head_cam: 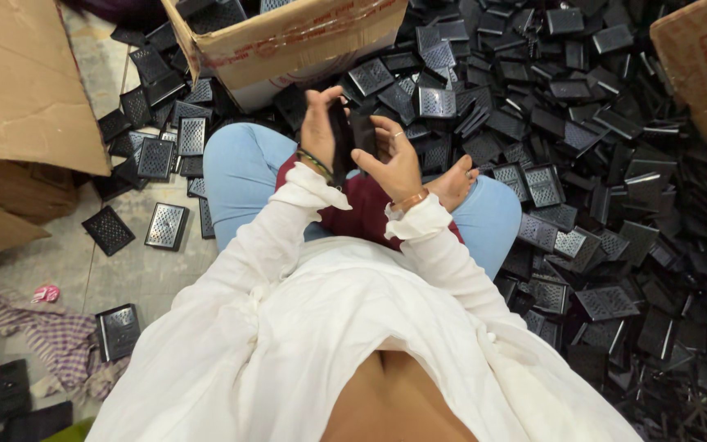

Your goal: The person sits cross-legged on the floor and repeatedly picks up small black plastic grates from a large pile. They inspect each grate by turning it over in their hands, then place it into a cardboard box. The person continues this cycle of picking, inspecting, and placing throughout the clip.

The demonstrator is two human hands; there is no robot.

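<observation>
**Two hands on a black part, above a floor of black grilles**

A person in a white garment sits on the floor with knees in light blue fabric. Both hands are raised above the lap and share one dark flat piece (344,141), held upright between them. The left hand (319,129) grips its left edge with fingers curled; the right hand (393,162) presses against its right side, fingers spread. The piece is seen edge-on, so its face cannot be told.

A large heap of black grille panels (599,164) covers the floor to the right and far side. A cardboard box (288,41) stands just beyond the hands, with panels inside. More loose panels lie on the left near flattened cardboard (18,90). A checked cloth (59,336) lies near left.
</observation>
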